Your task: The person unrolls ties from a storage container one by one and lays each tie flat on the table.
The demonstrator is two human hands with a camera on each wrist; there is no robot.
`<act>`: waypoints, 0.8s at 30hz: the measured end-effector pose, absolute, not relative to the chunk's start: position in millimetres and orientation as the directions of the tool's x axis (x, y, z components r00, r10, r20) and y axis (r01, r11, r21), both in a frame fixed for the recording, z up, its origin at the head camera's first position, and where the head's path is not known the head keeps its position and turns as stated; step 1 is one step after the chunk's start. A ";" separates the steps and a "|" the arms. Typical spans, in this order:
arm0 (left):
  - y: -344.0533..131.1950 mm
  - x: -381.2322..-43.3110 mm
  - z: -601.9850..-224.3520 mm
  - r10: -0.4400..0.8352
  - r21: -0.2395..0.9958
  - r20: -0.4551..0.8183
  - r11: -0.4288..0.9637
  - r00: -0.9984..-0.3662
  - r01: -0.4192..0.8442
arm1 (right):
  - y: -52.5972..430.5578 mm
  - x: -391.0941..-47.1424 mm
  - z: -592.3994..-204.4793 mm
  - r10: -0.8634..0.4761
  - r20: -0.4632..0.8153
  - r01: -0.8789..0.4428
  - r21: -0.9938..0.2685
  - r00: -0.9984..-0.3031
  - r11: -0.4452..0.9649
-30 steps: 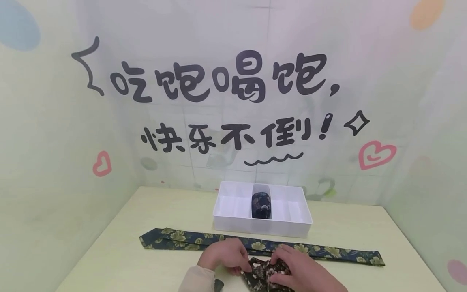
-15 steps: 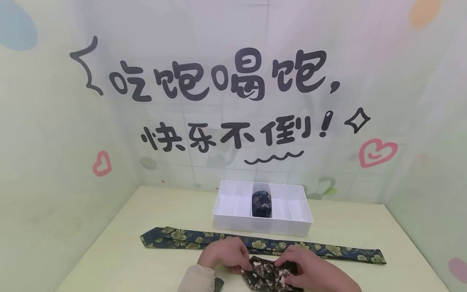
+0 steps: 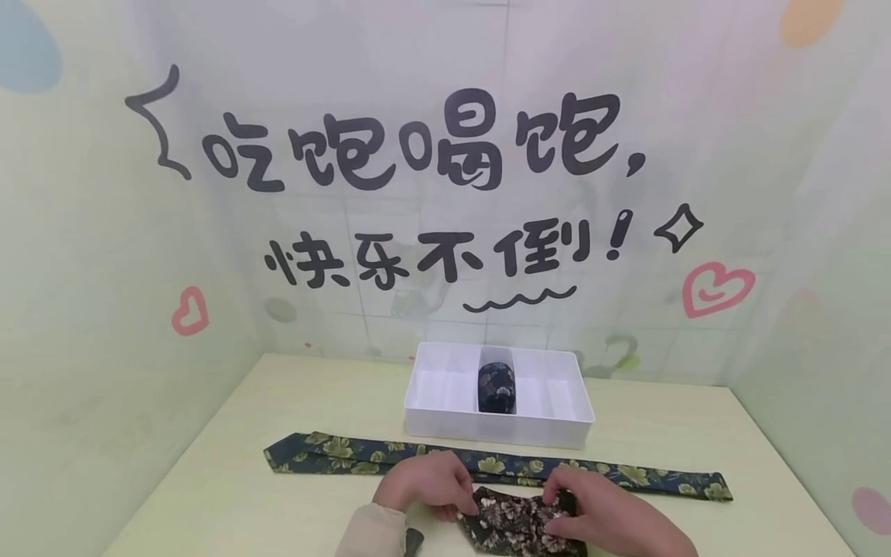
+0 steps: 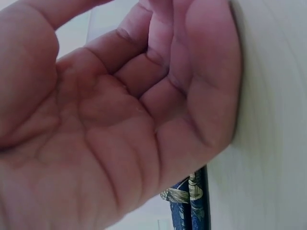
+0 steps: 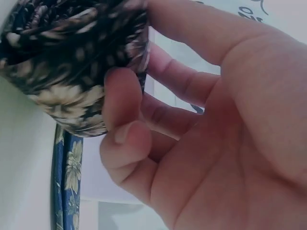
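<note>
A dark necktie with cream flowers lies at the front of the table, partly rolled up. My left hand pinches its left edge with curled fingers; in the left wrist view that hand's palm hides the tie. My right hand grips the rolled part at the right, thumb on the near side and fingers on the far side. Close up in the right wrist view, the coiled roll shows several layers between thumb and fingers. Just behind both hands, a navy necktie with yellow-green flowers stretches across the table.
A white divided box stands at the back, with a rolled dark floral tie in its middle compartment. A small dark piece shows beside my left sleeve. Printed walls enclose the table behind and at both sides.
My right hand has shifted to the right with the rolled part, and more of the cream-flowered tie shows flat between the hands. My left hand stays at the left edge.
</note>
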State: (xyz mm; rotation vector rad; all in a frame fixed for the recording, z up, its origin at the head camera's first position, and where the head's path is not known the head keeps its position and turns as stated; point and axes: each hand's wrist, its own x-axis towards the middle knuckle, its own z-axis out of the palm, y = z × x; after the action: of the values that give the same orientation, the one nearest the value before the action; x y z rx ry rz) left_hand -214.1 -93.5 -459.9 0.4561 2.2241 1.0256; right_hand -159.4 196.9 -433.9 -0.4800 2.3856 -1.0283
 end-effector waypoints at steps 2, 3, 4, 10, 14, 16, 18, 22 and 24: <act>-93.7 -213.9 -459.8 0.546 0.774 -0.410 0.632 -0.731 0.037 | 198.4 -158.9 -432.8 -0.502 -0.308 -0.111 -0.758 -0.808 0.642; -93.7 -213.5 -459.6 0.546 0.775 -0.413 0.631 -0.728 0.034 | 199.3 -159.0 -432.3 -0.510 -0.309 -0.117 -0.757 -0.803 0.643; -93.7 -213.4 -459.5 0.547 0.776 -0.415 0.631 -0.727 0.032 | 200.3 -159.2 -431.9 -0.519 -0.309 -0.125 -0.756 -0.797 0.643; -93.1 -212.5 -458.0 0.537 0.772 -0.418 0.635 -0.733 0.026 | 208.2 -160.5 -429.8 -0.570 -0.284 -0.196 -0.746 -0.771 0.636; -92.8 -212.8 -457.5 0.534 0.770 -0.416 0.637 -0.736 0.026 | 214.0 -161.2 -430.3 -0.596 -0.240 -0.239 -0.754 -0.767 0.612; -92.7 -213.1 -457.4 0.535 0.771 -0.415 0.637 -0.736 0.028 | 216.0 -161.7 -430.7 -0.599 -0.231 -0.245 -0.757 -0.766 0.605; -92.8 -213.1 -457.5 0.537 0.771 -0.417 0.637 -0.733 0.027 | 217.5 -161.9 -430.8 -0.596 -0.243 -0.230 -0.762 -0.765 0.605; -92.8 -213.6 -457.8 0.539 0.772 -0.418 0.635 -0.731 0.027 | 219.3 -163.0 -430.0 -0.591 -0.271 -0.202 -0.766 -0.760 0.610; -92.7 -214.1 -457.8 0.539 0.770 -0.416 0.637 -0.733 0.032 | 219.8 -164.3 -429.2 -0.592 -0.274 -0.205 -0.761 -0.758 0.615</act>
State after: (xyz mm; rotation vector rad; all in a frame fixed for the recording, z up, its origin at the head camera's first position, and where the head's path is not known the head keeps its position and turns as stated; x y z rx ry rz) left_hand -214.1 -92.7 -457.8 0.4427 2.2152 1.0253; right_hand -164.3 219.8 -429.2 -0.6278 2.3311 -1.0094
